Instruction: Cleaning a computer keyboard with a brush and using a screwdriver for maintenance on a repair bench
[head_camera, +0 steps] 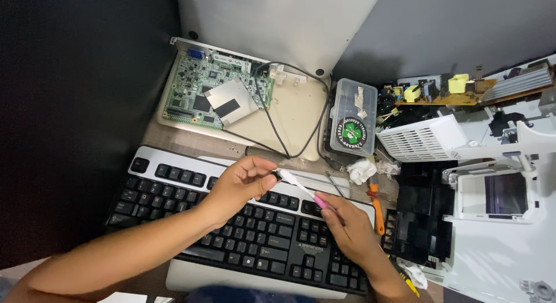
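Both my hands hover over a black keyboard (249, 233) with a white frame. My right hand (347, 228) grips the pink end of a slim white and pink stick-like tool (298, 186). My left hand (243, 184) pinches the tool's white tip between thumb and fingers. The tool slants from upper left to lower right between the two hands.
A green circuit board (200, 89) on a metal plate lies behind the keyboard, with black cables (278, 135) looping off it. A clear plastic box (352, 118) stands beside it. An opened white printer (492, 175), an orange-handled screwdriver (377, 207) and another circuit board (446, 92) are at right.
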